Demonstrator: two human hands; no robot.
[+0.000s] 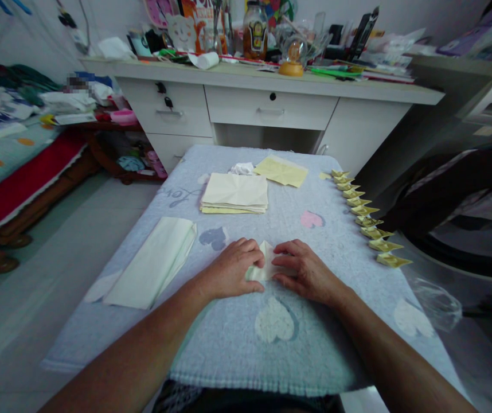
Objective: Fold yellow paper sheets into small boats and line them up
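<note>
Near the middle of the cloth-covered table, a small piece of pale folded paper (265, 255) lies between my two hands. My left hand (238, 267) has its fingers curled over the paper's left part, thumb at the near edge. From the right, my right hand (301, 269) pinches the paper's right edge with bent fingers. Part of the paper is hidden under the fingers. Beyond them sits a stack of creased cream and yellow sheets (235, 192). Left of my left forearm lies a long folded white sheet (153, 264). Small folded yellow paper boats (375, 232) line the table's right edge.
Yellow creased sheets (282, 171) and a crumpled white tissue (242, 168) rest at the table's far side. A white desk (272, 112) crowded with jars and stationery stands behind. To the right is a front-loading washing machine (465, 201); a bed (18, 166) is at left.
</note>
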